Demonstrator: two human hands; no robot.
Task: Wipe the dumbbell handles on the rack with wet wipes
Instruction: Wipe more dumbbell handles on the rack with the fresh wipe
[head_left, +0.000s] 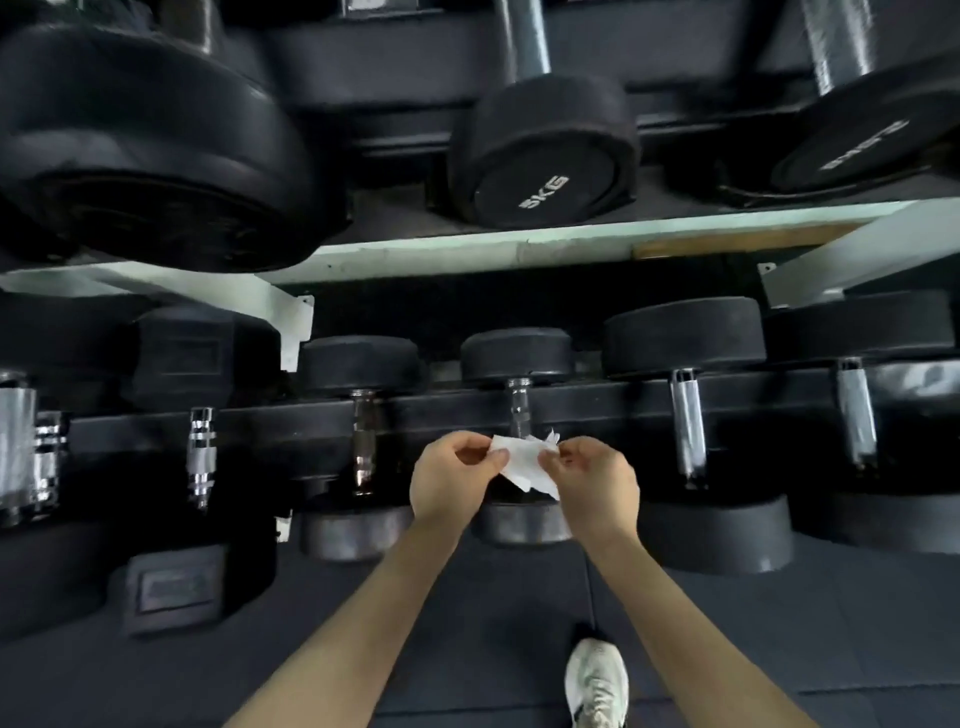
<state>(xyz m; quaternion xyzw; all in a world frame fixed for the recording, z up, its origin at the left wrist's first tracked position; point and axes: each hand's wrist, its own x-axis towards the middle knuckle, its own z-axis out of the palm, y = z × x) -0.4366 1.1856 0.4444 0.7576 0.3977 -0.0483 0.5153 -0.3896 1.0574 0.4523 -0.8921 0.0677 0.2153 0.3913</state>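
Both hands pinch a crumpled white wet wipe (524, 465) over the lower shelf of a dumbbell rack (519, 247), the left hand (449, 480) on one edge and the right hand (592, 483) on the other, directly above the chrome handle (518, 410) of a black rubber dumbbell (517, 353) at the shelf's middle. A white sneaker (596, 680) stands on the dark floor mat.

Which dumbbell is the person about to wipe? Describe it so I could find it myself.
Find the pale green shelf edge running across the middle and look at the row beneath it. The dumbbell lies almost straight below the weight marked 5KG. Alone among its neighbours, its handle is half hidden behind the white wipe that the left hand and right hand pinch.
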